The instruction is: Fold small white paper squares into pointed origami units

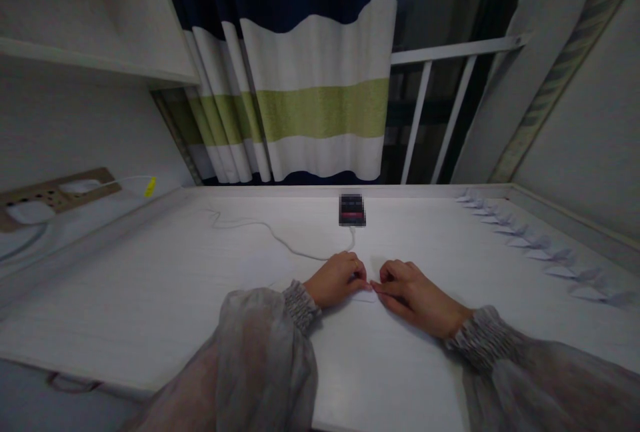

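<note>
A small piece of folded white paper lies on the white desk between my two hands, partly covered by the fingers. My left hand is closed on its left side, with fingers curled and the thumb pressing at the paper. From the right, my right hand pinches at the same paper, thumb and index finger meeting the left thumb near its upper edge. The fingertips of both hands nearly touch. How the paper is folded beneath them is hard to make out.
Folded white paper figures stand in a row along the desk's right side. A phone-like dark device with a white cable rests at the back. Pale paper sheets lie left of my hands. A power strip is at far left.
</note>
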Available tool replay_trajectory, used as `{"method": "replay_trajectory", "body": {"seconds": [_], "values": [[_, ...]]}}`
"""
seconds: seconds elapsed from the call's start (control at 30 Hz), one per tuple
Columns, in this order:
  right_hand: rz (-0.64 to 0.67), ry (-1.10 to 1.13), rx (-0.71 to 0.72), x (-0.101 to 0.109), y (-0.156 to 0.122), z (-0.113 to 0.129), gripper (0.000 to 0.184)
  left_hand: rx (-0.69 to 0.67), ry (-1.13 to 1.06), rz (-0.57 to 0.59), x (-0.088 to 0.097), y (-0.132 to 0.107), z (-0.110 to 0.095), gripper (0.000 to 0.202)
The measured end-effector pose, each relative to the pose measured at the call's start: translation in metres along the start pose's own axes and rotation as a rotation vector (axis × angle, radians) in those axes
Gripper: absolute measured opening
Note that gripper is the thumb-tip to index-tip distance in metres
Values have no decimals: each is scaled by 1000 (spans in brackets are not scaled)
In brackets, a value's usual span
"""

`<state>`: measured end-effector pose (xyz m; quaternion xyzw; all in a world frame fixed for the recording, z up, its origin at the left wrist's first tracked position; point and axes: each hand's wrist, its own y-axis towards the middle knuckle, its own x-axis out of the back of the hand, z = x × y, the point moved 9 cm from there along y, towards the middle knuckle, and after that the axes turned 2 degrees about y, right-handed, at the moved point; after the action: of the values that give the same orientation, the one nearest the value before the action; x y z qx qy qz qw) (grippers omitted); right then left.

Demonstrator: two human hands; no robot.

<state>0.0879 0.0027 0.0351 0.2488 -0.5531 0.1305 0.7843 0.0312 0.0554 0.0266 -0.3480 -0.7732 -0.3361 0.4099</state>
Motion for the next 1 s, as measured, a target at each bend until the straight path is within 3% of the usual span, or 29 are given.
{"method": "replay_trajectory", "body": {"seconds": [0.23, 0.37, 0.67, 0.8, 1.0], "values": [[17, -53, 18, -1, -1, 4, 26, 172, -202, -12, 6, -4, 10, 17], [39, -35, -21, -2, 0, 0, 29, 228, -260, 63, -5, -4, 13, 12], [-10, 41, -26, -2, 2, -6, 31, 201, -250, 125, -9, -2, 10, 11], [-28, 92, -19, -1, 4, -6, 23, 201, -245, 139, -9, -3, 9, 11], [-64, 87, 98, 1, 4, 5, 17, 188, -229, 145, -9, -2, 9, 9]]}}
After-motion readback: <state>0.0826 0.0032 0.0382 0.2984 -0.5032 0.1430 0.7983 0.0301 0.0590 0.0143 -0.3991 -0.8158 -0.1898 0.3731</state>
